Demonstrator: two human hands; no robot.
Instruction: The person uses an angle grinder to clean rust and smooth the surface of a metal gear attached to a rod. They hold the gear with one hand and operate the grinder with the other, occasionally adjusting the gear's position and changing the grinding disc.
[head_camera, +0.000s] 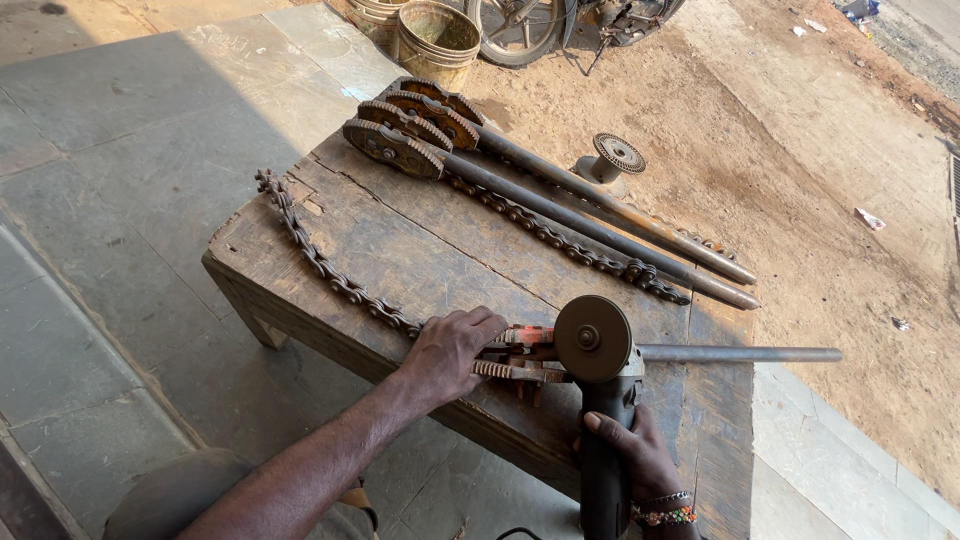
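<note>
Our left hand (450, 350) presses fingers-down on the toothed jaw end of a pipe wrench (520, 358) lying near the front edge of the wooden bench (420, 250). Our right hand (635, 450) wraps closed around the angle grinder (600, 400) body, its disc (592, 338) at the wrench. The wrench looks heavy, rigid steel; it is best pinned flat near the head. A roller chain (320, 262) lies alongside.

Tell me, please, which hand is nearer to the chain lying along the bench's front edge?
Left. The left hand rests at the chain's near end, while the right hand grips the angle grinder further away.
</note>
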